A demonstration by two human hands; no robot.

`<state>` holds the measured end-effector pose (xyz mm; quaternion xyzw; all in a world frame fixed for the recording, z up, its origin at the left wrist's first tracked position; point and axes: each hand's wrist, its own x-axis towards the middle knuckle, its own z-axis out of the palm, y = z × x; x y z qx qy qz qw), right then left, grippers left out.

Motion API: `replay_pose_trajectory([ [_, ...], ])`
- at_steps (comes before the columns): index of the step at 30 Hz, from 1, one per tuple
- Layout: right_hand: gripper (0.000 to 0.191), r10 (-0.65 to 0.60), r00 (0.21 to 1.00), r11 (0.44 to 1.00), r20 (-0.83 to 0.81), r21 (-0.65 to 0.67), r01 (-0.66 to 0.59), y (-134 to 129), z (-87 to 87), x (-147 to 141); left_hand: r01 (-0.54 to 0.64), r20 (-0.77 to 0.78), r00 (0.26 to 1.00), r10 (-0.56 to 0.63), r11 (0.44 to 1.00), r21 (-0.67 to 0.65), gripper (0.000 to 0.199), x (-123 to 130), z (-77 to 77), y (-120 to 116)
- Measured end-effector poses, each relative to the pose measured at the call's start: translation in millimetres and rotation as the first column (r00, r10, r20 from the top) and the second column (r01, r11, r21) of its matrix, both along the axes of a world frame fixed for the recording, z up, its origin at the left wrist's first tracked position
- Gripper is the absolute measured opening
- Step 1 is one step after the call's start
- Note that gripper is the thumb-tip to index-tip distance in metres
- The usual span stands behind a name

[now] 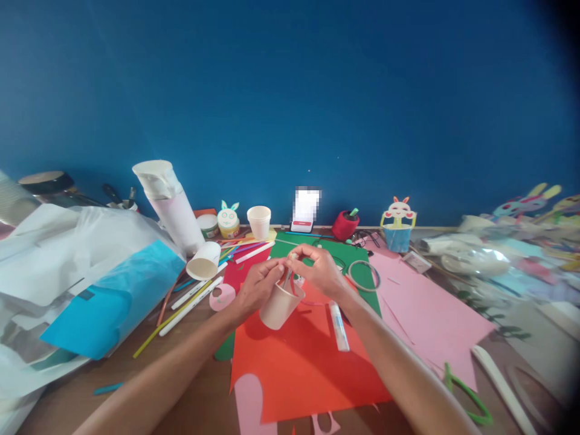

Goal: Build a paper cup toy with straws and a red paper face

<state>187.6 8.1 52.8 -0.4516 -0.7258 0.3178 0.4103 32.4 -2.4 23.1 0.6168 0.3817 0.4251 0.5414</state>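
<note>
A white paper cup [277, 307] tilts over an orange-red paper sheet [312, 374], its mouth toward my hands. My left hand [263, 283] is closed at the cup's upper left side, with thumb and forefinger pinched above the rim. My right hand [321, 270] pinches a small pale piece right by the left fingertips; its kind is too small to tell. Thin strips run from the pinch down into the cup mouth. A white glue stick [339, 327] lies beside my right forearm. To the right behind it is a roll of tape [364, 275].
On the left are a plastic bag with blue paper [118, 302], a tall white canister [170, 205], a lying cup [203, 261], and several markers [193, 305]. At the back stand stacked cups [259, 222] and a phone [304, 208]. Green-handled scissors [469, 399] and pink paper [430, 302] lie right.
</note>
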Motion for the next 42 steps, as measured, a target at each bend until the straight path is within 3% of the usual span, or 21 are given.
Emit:
replay_pose_trajectory([
  [28,0.018,0.006,0.993,0.994,-0.121,-0.106,-0.019,0,-1.3,-4,-0.065,0.010,0.998,0.065,0.998,0.024,0.031,4,-5.3,-2],
  [33,0.021,0.018,0.981,0.985,-0.194,-0.163,-0.050,2,-1.1,0,-0.115,0.006,0.993,0.115,0.992,0.044,0.031,3,0.6,-2],
  [38,0.024,0.004,0.959,0.979,-0.284,-0.194,-0.061,16,-13.0,13,-0.166,0.026,0.986,0.165,0.985,0.046,0.032,-1,8.8,0],
  [42,0.021,-0.052,0.980,0.978,-0.194,-0.207,0.010,31,-29.8,24,-0.267,0.106,0.959,0.263,0.963,0.022,0.030,-9,9.0,7],
])
